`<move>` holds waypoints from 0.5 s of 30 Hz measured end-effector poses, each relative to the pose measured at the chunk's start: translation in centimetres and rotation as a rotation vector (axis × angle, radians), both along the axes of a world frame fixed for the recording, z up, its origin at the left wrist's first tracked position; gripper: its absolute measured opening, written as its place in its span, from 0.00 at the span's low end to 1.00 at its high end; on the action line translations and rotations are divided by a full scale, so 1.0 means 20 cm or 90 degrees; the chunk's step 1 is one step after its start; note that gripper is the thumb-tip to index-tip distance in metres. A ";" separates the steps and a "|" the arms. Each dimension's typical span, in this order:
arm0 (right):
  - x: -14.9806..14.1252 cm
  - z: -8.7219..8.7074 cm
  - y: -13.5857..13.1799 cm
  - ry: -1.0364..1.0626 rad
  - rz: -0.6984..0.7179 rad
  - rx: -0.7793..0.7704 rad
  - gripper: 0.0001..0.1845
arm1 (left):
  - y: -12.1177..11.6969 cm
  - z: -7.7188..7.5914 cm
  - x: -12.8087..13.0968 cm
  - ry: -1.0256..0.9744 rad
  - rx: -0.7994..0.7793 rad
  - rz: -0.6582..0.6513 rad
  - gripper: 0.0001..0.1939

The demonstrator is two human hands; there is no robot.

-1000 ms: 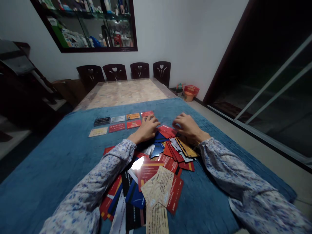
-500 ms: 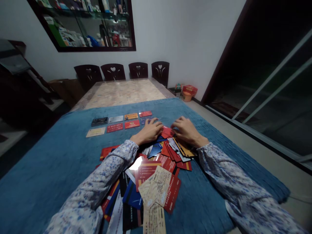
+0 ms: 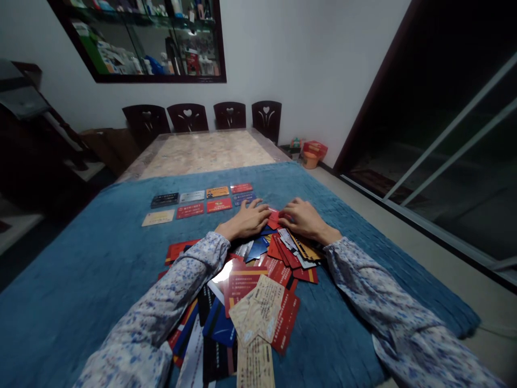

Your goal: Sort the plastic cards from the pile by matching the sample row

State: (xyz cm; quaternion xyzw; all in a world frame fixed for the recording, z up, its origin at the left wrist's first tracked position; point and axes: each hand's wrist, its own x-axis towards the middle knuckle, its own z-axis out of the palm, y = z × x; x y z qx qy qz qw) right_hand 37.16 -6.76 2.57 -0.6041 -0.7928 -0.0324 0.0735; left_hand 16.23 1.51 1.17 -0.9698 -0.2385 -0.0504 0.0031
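Note:
A red card [image 3: 274, 217] lies between my two hands at the far end of a loose heap of cards. My left hand [image 3: 249, 220] is palm down, its thumb side closed at the card's left edge and its outer fingers spread over the cloth. From the other side, my right hand [image 3: 305, 220] has curled fingers closed on the card's right edge. Both thumbs are mostly hidden. Below my right hand a fanned bunch shows a yellow and black card [image 3: 307, 249] among red and white ones. Nearer me, a cream card [image 3: 264, 302] and a blue card [image 3: 221, 325] lie in the heap.
Beyond my left hand, cards are laid out in rows, with a black stack [image 3: 165, 200], an orange card [image 3: 217, 192] and a cream card [image 3: 158, 217] among them. A blue cloth [image 3: 100, 264] covers the near table. Several dark chairs [image 3: 188, 117] stand at the far end.
My right hand has shifted slightly left, closer to the red card and my left hand. The left hand and the laid-out cards have barely moved.

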 end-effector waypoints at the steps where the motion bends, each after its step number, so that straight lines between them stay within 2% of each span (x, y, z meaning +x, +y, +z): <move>1: 0.00 0.00 0.00 0.002 0.002 -0.002 0.14 | 0.00 0.00 0.00 -0.003 0.005 0.001 0.18; 8: 0.01 -0.02 0.03 0.025 0.020 -0.015 0.14 | -0.01 0.01 -0.02 -0.034 0.012 -0.004 0.14; 15: 0.04 -0.05 0.05 0.057 0.037 -0.037 0.16 | -0.02 0.05 -0.03 -0.029 -0.041 0.014 0.11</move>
